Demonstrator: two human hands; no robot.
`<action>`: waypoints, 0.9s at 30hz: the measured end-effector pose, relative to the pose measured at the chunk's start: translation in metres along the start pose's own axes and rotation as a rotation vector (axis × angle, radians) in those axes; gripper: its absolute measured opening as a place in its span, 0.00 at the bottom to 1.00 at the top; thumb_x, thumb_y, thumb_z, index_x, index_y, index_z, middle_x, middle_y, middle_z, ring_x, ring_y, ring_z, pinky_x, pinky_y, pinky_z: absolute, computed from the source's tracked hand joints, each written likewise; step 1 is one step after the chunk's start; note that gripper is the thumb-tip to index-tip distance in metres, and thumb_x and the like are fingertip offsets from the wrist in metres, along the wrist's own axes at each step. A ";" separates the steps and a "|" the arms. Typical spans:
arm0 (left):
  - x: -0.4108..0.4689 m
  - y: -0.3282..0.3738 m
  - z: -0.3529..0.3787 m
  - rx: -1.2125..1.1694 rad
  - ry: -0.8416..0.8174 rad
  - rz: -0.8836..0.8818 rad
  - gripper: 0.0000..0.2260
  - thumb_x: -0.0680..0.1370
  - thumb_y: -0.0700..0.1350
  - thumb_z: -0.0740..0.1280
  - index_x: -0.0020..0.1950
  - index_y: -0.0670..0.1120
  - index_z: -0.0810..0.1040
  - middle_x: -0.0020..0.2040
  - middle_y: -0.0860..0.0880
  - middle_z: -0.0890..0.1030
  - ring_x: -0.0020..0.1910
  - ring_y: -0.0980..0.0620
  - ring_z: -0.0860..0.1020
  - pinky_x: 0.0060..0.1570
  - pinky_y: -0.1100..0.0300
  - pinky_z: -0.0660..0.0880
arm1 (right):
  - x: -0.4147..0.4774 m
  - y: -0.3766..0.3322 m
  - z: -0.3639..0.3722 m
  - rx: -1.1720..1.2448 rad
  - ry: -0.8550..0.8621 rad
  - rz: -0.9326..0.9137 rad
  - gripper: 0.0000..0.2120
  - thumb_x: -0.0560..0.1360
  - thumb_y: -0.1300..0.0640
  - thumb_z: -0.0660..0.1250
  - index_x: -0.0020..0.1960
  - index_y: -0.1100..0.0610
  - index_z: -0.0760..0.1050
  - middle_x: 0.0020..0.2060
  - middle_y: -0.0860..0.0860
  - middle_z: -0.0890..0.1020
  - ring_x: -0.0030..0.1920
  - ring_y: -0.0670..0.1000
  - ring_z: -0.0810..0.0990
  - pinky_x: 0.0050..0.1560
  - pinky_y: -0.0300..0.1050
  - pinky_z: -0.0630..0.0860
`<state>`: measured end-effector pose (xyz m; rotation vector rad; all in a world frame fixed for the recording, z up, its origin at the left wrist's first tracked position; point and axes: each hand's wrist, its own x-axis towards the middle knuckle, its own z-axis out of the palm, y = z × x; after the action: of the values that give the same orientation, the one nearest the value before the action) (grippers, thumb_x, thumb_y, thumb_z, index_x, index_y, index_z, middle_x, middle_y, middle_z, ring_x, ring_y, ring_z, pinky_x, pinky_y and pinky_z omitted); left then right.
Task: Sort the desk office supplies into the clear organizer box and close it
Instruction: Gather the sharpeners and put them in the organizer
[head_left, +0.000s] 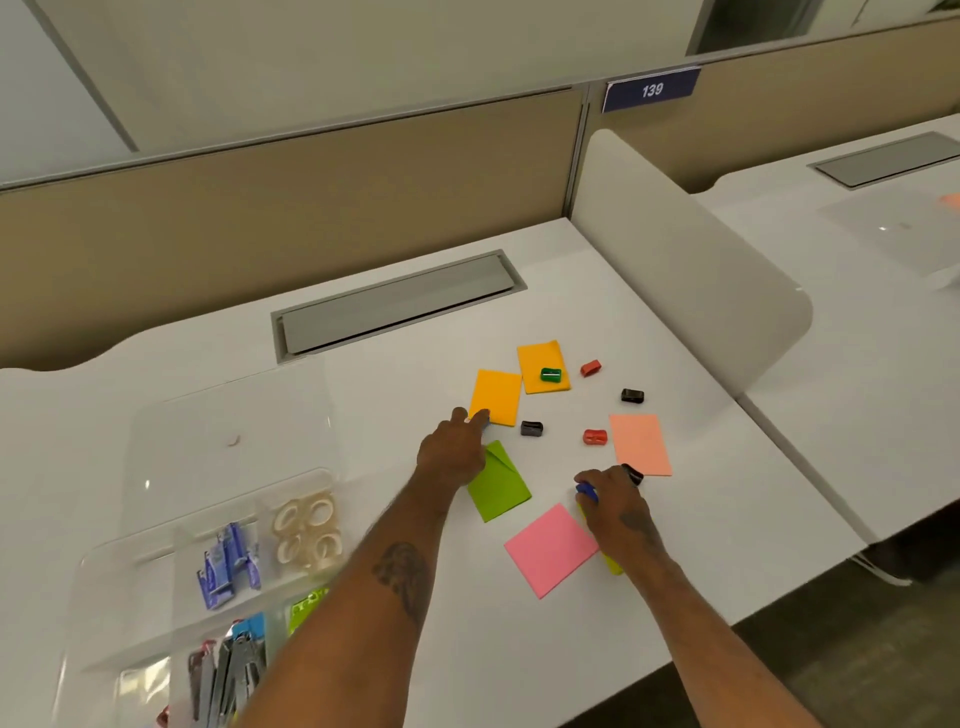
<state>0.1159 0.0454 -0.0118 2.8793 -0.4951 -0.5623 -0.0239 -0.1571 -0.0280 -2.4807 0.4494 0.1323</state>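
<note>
The clear organizer box (171, 530) sits open at the near left of the white desk (395, 571), its long axis running from the near edge away toward the partition, with the transparent lid (228, 415) folded back flat on the far side. Inside, one compartment holds a cluster of translucent tape rolls (307, 530), the one left of it holds small blue packets (228, 564), and nearer compartments hold metal clips or clippers (228, 675), too blurred to name surely.

Loose on the desk lie six sticky-note pads: two orange (496, 397), one green (498, 483) with a corner folded over, one pink (550, 550), one salmon (640, 444), and a yellow-green one (613, 564) mostly hidden under the right wrist. Pencil sharpeners are scattered among them: a green sharpener (551, 374) on the farther orange pad, two red sharpeners (590, 368), and two black sharpeners (632, 396) lying free, plus another black one (632, 474) at the right fingertips.

The left hand (452, 452) reaches forward with fingers extended, its fingertips on the near corner of the closer orange pad, gripping nothing fully. The right hand (615, 501) is curled around a blue sharpener (587, 491), pinching it against the desk.

A blue tag (652, 89) on the partition reads "139".
</note>
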 end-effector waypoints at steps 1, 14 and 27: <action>0.004 0.003 0.002 0.012 -0.003 -0.001 0.26 0.80 0.46 0.60 0.78 0.55 0.56 0.72 0.45 0.63 0.64 0.40 0.73 0.55 0.46 0.75 | 0.002 0.003 -0.003 0.014 0.009 0.010 0.13 0.77 0.60 0.65 0.61 0.57 0.76 0.57 0.56 0.74 0.56 0.56 0.76 0.53 0.43 0.70; 0.006 0.010 0.004 0.132 0.060 0.046 0.15 0.80 0.41 0.61 0.66 0.48 0.73 0.61 0.43 0.72 0.54 0.41 0.78 0.49 0.50 0.75 | -0.002 0.013 -0.016 0.112 0.151 0.038 0.16 0.73 0.62 0.69 0.60 0.56 0.75 0.56 0.52 0.77 0.47 0.53 0.80 0.48 0.45 0.74; -0.134 -0.111 -0.045 -0.258 0.241 -0.009 0.15 0.75 0.44 0.67 0.62 0.48 0.74 0.57 0.46 0.73 0.52 0.42 0.77 0.53 0.49 0.76 | -0.042 -0.148 0.068 0.191 0.061 -0.216 0.18 0.71 0.50 0.73 0.58 0.54 0.77 0.50 0.50 0.80 0.40 0.48 0.78 0.45 0.39 0.71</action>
<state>0.0485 0.2001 0.0495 2.6540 -0.3445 -0.2521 -0.0115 0.0075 0.0068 -2.3307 0.2058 -0.0713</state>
